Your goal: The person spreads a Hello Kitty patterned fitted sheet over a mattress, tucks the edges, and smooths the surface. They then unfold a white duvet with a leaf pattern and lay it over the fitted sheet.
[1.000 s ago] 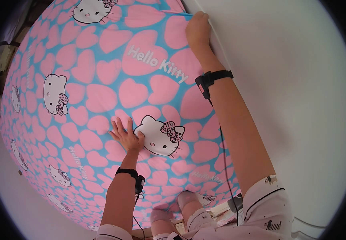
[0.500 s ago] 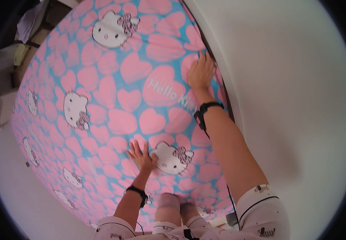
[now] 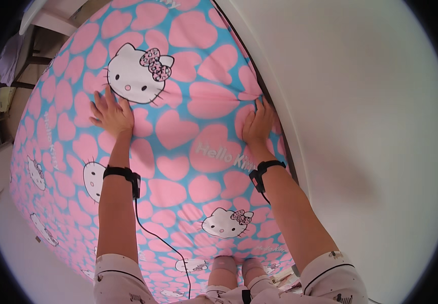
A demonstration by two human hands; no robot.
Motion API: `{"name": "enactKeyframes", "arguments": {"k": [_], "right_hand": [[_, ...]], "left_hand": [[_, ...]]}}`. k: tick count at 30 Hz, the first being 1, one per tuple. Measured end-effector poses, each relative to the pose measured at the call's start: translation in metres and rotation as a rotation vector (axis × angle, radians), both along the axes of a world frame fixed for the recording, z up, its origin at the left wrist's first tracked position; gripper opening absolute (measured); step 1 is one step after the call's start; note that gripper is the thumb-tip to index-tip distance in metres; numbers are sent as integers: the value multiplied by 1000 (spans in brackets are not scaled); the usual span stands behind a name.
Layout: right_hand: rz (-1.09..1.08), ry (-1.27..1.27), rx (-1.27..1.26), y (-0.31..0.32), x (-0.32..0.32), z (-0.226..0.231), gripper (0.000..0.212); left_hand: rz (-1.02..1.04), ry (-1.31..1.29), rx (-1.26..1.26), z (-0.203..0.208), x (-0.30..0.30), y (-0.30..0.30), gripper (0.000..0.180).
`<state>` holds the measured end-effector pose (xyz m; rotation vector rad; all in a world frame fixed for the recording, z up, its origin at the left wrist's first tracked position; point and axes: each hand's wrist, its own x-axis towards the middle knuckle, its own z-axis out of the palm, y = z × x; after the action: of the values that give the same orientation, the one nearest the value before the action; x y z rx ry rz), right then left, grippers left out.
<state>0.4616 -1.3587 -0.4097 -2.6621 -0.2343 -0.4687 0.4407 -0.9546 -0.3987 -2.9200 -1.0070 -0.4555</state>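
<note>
A bed sheet (image 3: 178,172) with pink hearts on blue and white cartoon cat heads covers the bed before me. My left hand (image 3: 112,114) rests flat on it with spread fingers, just below the large cat head (image 3: 138,76) at the far left. At the right edge of the bed, beside the wall, my right hand (image 3: 258,122) lies on the sheet with fingers extended toward the gap. Creases run in the cloth from its fingertips. Black bands circle both wrists. My knees press on the sheet at the near end.
A pale wall (image 3: 361,126) rises close along the bed's right side, with a dark narrow gap (image 3: 252,63) between. Past the left edge stand furniture and a chair-like piece with a lilac cloth (image 3: 10,58). A black cable (image 3: 160,238) hangs from my left wristband.
My left hand has moved far forward, from beside the near cat head to the far one. My right hand has come slightly back along the edge, and my view has shifted forward.
</note>
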Motion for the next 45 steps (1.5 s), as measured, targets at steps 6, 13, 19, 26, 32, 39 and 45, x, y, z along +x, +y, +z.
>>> {"name": "enactKeyframes", "arguments": {"k": [6, 13, 19, 26, 32, 39, 45], "right_hand": [[-32, 51, -62, 4, 0, 5, 43], [-67, 210, -196, 10, 5, 15, 52], [-82, 328, -204, 29, 14, 43, 56], [37, 359, -50, 112, 151, 99, 47], [161, 647, -512, 176, 293, 98, 31], [189, 201, -776, 198, 321, 93, 13], [221, 122, -530, 246, 397, 81, 13]], "left_hand": [[-78, -69, 6, -4, 4, 5, 59], [-130, -41, -109, 0, 7, 8, 62], [-106, 59, -198, 2, 10, 14, 63], [-143, -19, -237, 1, 10, 16, 64], [-97, 89, -211, 1, 7, 18, 63], [-124, 30, -185, -2, -3, 21, 60], [-123, 16, -186, -1, -1, 21, 60]]}}
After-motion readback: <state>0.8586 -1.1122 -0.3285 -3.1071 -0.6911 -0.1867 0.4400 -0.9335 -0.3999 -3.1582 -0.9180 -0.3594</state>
